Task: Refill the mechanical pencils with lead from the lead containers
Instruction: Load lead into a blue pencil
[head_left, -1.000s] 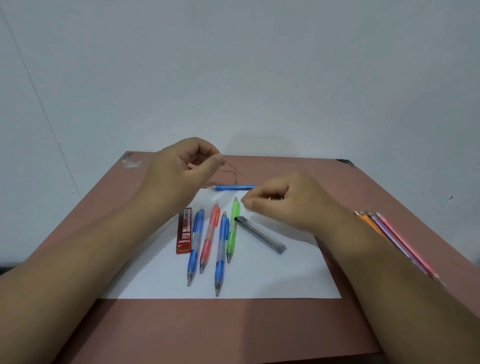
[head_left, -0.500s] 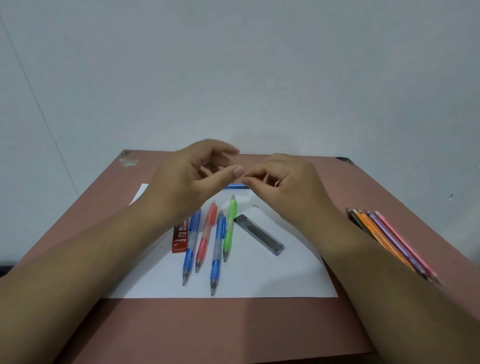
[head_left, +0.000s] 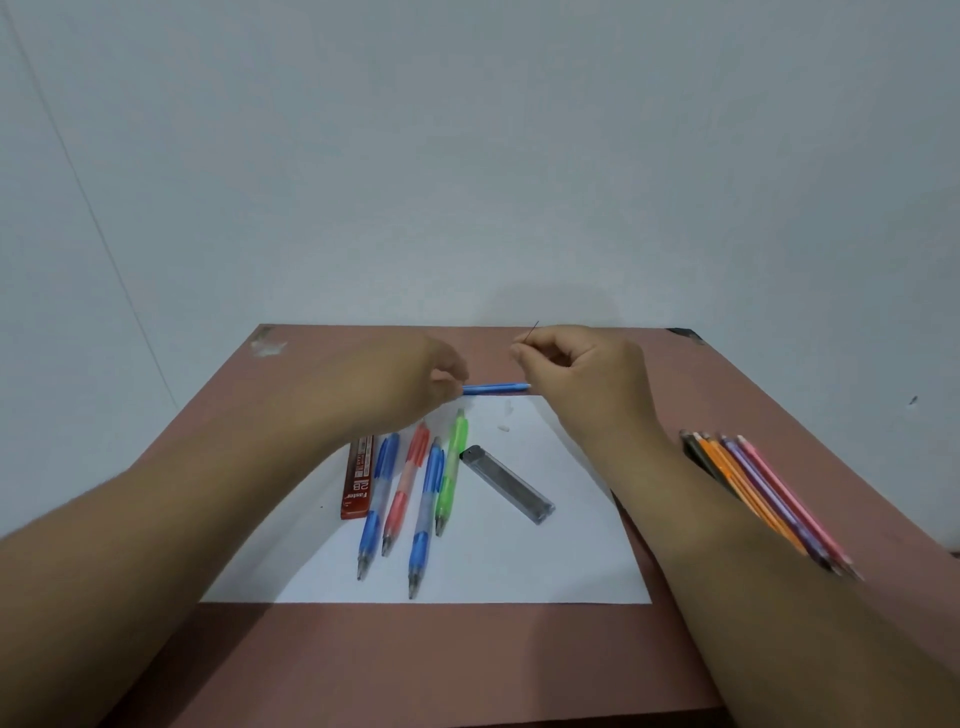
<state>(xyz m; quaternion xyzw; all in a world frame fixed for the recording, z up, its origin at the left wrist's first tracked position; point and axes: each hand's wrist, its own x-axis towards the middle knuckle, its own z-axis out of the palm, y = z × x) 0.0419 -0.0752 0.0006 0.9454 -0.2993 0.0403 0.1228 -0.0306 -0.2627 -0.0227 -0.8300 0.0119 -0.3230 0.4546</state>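
Observation:
A thin blue mechanical pencil (head_left: 496, 388) lies crosswise at the far edge of the white paper (head_left: 519, 566). My left hand (head_left: 410, 379) is at its left end, fingers curled over it. My right hand (head_left: 576, 369) hovers above its right end and pinches a thin lead (head_left: 533, 330) that sticks up. On the paper lie two blue pencils (head_left: 378, 499) (head_left: 426, 514), a red pencil (head_left: 407, 480) and a green pencil (head_left: 452, 470). A red lead box (head_left: 358, 478) lies at their left, a grey lead case (head_left: 506, 483) at their right.
A bundle of coloured pencils (head_left: 763, 493) lies on the brown table (head_left: 415, 660) by my right forearm. Two tiny white bits (head_left: 504, 418) sit on the paper near the far edge. A pale wall stands just behind the table.
My hands met above the pencils, then parted. The left hand dropped onto the thin blue pencil's left end. The right hand rose to the right with a lead pinched in it.

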